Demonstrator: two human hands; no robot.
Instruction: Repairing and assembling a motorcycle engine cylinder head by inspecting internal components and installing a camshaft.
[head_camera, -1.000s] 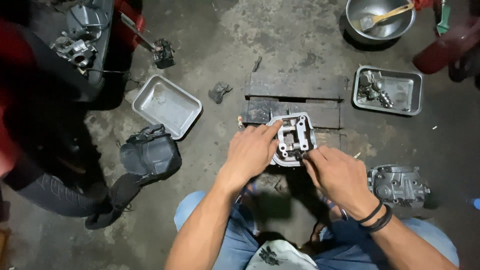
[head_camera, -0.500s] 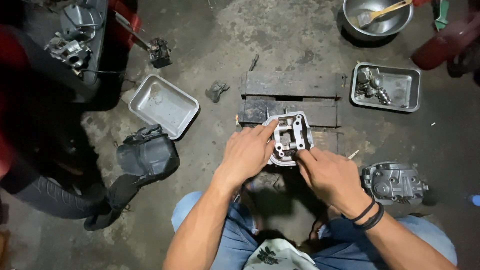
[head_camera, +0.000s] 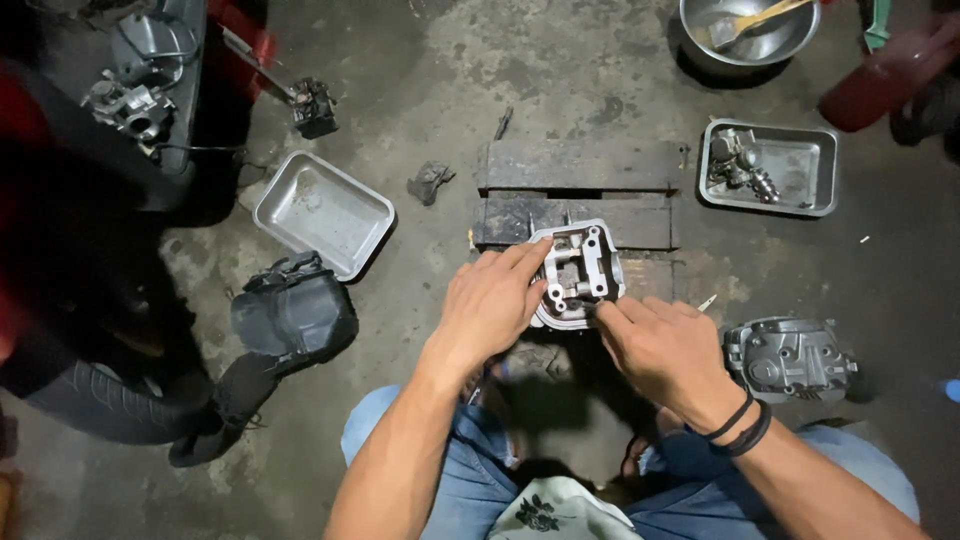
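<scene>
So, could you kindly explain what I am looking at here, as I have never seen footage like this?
The view comes from a camera on a person's head, looking down at their own two bare hands; no machine is involved. The left hand steadies a grey metal engine part resting on dark wooden planks, while the right hand touches its lower edge. On the concrete floor lie an empty metal tray, a second tray with small parts, a steel bowl, a black plastic housing and another engine casting.
</scene>
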